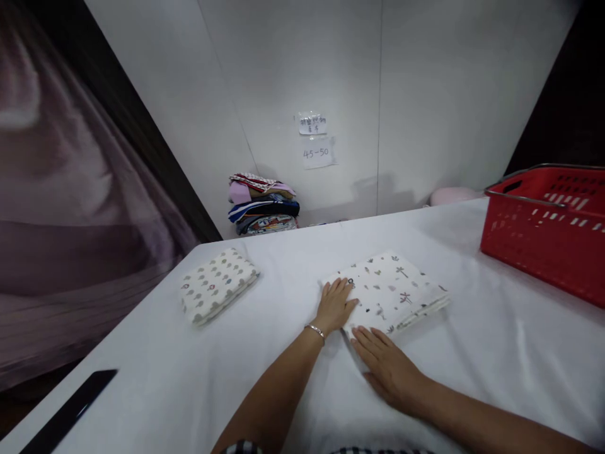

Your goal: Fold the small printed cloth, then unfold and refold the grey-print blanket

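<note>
A folded white cloth with small palm-tree and animal prints (385, 290) lies flat on the white-covered table. My left hand (334, 305), with a bracelet at the wrist, rests on its left edge, fingers stretched out. At the near left corner, my right hand (385, 366) lies with its fingers extended along the cloth's edge. Neither hand grips anything. Further left on the table is a second folded cloth, white with grey-green tree shapes (217, 284), apart from both hands.
A red plastic basket (543, 233) stands at the right side of the table (293, 277). Behind the far edge is a stack of folded clothes (265, 205) against the wall, with paper labels (316, 153) above. A dark flat object (70, 410) lies near left. A pinkish curtain (70, 208) hangs left.
</note>
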Demonstrator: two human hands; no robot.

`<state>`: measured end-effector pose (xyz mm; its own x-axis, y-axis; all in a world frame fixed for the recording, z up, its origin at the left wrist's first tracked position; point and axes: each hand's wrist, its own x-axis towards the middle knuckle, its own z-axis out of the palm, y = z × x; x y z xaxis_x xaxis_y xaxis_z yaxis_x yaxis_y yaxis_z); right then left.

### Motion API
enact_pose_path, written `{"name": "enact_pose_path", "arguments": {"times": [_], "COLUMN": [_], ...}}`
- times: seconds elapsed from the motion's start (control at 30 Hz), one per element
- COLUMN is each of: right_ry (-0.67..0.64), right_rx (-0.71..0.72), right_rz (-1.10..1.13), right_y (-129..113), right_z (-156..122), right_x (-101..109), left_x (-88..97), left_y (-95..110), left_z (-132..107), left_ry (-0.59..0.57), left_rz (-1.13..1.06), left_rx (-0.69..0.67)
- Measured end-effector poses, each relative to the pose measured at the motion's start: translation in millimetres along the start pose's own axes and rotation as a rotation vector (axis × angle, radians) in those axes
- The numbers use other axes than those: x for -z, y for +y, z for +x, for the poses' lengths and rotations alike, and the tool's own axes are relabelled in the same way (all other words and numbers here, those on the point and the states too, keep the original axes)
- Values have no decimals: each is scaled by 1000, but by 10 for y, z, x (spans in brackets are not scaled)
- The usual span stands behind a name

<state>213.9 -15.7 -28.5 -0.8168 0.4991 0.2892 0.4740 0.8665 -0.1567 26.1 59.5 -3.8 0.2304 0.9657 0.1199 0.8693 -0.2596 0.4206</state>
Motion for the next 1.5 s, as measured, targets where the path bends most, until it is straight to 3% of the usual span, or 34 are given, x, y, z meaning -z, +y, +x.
{"name": "enact_pose_path", "arguments": {"times": [0.07,0.17,0.23,0.33,0.47,0.57,0.77,0.93,1.07,1.13,1.3,1.5], "right_ry": [-37,56,148,185,37,-87,-113,-79,-55,-79,-78,48], "right_rx": [3,-81,-175,-326,-567,-715,-734,-734,-842,-890,-971,-912], "right_rz": [107,185,169,78,-104,-115,-23,143,191,172,117,286], "right_y": [82,351,639,1171,1781,1988,2035,2164,2256,2255,2109,1669], "right_z": [33,199,364,592,676,602,558,435,117,-16,-79,-3], "right_x": [176,394,461,455,356,267,225,352,473,503,475,331], "left_x": [25,8,-54,-163,-212,-193,-187,-203,-171,-148,-104,157], "left_y": [33,165,256,314,278,264,294,231,77,5,-66,-388], "left_z": [10,-19,-68,-147,-204,-209,-200,-268,-305,-291,-186,27], "left_ry": [-28,-17,12,45,49,33,27,119,289,320,238,297], "left_rz": [4,3,2,7,13,32,110,44,-145,-290,-571,-513], "left_rx": [23,55,52,33,19,13,20,31,271,396,517,571]}}
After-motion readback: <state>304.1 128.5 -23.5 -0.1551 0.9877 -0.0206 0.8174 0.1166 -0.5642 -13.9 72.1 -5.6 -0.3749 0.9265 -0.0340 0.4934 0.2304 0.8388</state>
